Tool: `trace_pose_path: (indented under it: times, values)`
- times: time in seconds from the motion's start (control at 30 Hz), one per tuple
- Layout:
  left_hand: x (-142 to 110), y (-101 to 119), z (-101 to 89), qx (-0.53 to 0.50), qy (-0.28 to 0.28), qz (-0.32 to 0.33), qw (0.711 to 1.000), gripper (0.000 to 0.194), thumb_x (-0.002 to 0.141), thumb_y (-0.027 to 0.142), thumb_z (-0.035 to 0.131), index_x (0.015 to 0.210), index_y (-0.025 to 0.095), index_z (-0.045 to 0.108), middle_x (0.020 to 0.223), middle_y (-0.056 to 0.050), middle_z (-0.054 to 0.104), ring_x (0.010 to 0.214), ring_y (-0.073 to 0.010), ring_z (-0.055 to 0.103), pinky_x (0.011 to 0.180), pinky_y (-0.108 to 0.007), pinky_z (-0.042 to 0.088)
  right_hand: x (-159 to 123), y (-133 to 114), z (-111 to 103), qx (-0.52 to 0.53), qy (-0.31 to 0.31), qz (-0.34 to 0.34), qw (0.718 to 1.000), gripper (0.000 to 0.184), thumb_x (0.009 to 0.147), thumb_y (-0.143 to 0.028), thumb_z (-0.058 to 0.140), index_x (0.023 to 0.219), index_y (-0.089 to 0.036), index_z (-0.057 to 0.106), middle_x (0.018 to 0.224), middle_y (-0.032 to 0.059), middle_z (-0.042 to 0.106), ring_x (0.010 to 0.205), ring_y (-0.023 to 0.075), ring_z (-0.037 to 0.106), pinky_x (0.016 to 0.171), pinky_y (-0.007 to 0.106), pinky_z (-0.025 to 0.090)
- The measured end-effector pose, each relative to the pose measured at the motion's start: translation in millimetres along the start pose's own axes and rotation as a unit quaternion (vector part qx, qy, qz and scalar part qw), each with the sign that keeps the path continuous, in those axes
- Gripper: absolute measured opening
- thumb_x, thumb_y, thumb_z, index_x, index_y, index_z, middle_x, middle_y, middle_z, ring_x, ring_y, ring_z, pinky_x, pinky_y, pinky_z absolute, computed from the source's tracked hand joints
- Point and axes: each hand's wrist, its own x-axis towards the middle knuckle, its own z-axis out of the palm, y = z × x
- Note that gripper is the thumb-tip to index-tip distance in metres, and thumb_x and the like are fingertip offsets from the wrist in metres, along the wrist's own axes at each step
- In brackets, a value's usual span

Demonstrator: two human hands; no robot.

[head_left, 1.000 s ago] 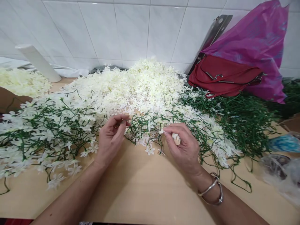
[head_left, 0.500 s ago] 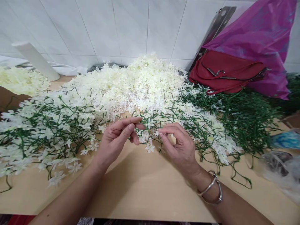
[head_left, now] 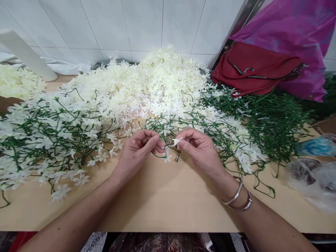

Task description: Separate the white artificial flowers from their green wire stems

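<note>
Between thumb and fingertips, my right hand (head_left: 201, 150) pinches a small white artificial flower (head_left: 176, 141), its petals pointing left. Just to the left, my left hand (head_left: 141, 148) has its thumb pressed against the curled fingers; what lies in that pinch, if anything, is too small to make out. The two hands are close but apart. A green stem with a white blossom (head_left: 167, 157) shows below and between them. Behind both hands lie green plastic stems (head_left: 161, 122) and a large heap of loose cream-white blossoms (head_left: 168, 77).
Flowered stems (head_left: 52, 140) pile up at left, with a white roll (head_left: 28, 56) behind. Bare green stems (head_left: 278, 122) lie at right below a red handbag (head_left: 258, 70) and a purple plastic bag (head_left: 294, 31). A clear plastic bag (head_left: 315, 178) rests on the tabletop (head_left: 168, 203).
My left hand's fingers have curled in and the thumb has closed against them. The right hand's white flower now shows plainly at its fingertips. The view has tilted down.
</note>
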Motion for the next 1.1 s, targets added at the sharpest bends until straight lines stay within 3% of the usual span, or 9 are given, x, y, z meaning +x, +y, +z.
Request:
trace_pose_path:
  times: [0.2, 0.37, 0.77, 1.1]
  values:
    - [-2, 3, 1.4, -0.009, -0.011, 0.010, 1.000, 0.023, 0.095, 0.040, 0.074, 0.093, 0.017, 0.069, 0.083, -0.003, 0.080, 0.069, -0.0142, 0.075, 0.065, -0.023, 0.058, -3, -2, 3, -0.013, -0.030, -0.005, 0.999, 0.023, 0.085, -0.043, 0.083, 0.084, -0.024, 0.073, 0.079, -0.0002, 0.067, 0.070, 0.0145, 0.057, 0.064, 0.028, 0.048]
    - [-4, 3, 3.3, -0.012, -0.037, 0.018, 0.999, 0.022, 0.096, 0.038, 0.073, 0.092, 0.017, 0.068, 0.083, -0.003, 0.080, 0.070, -0.0129, 0.075, 0.067, -0.021, 0.059, -3, -3, 3, -0.009, -0.025, 0.005, 1.000, 0.022, 0.085, -0.042, 0.084, 0.083, -0.023, 0.073, 0.079, 0.0002, 0.066, 0.071, 0.0143, 0.057, 0.065, 0.028, 0.048]
    - [-8, -4, 8.1, -0.023, -0.039, -0.007, 0.999, 0.025, 0.093, 0.038, 0.077, 0.092, 0.014, 0.071, 0.077, -0.003, 0.077, 0.070, -0.0140, 0.077, 0.068, -0.021, 0.062, -4, 6, 4, -0.036, -0.019, 0.008, 0.999, 0.018, 0.085, -0.039, 0.083, 0.084, -0.023, 0.074, 0.076, 0.0004, 0.065, 0.071, 0.0149, 0.057, 0.064, 0.029, 0.049]
    - [-8, -8, 13.8, -0.078, -0.043, -0.002, 0.996, 0.026, 0.094, 0.039, 0.076, 0.090, 0.014, 0.068, 0.074, -0.001, 0.075, 0.068, -0.0120, 0.075, 0.068, -0.021, 0.063, -6, 12, 7, 0.045, -0.046, 0.047, 0.997, 0.016, 0.085, -0.034, 0.085, 0.084, -0.024, 0.073, 0.087, 0.0015, 0.071, 0.079, 0.0153, 0.063, 0.070, 0.029, 0.051]
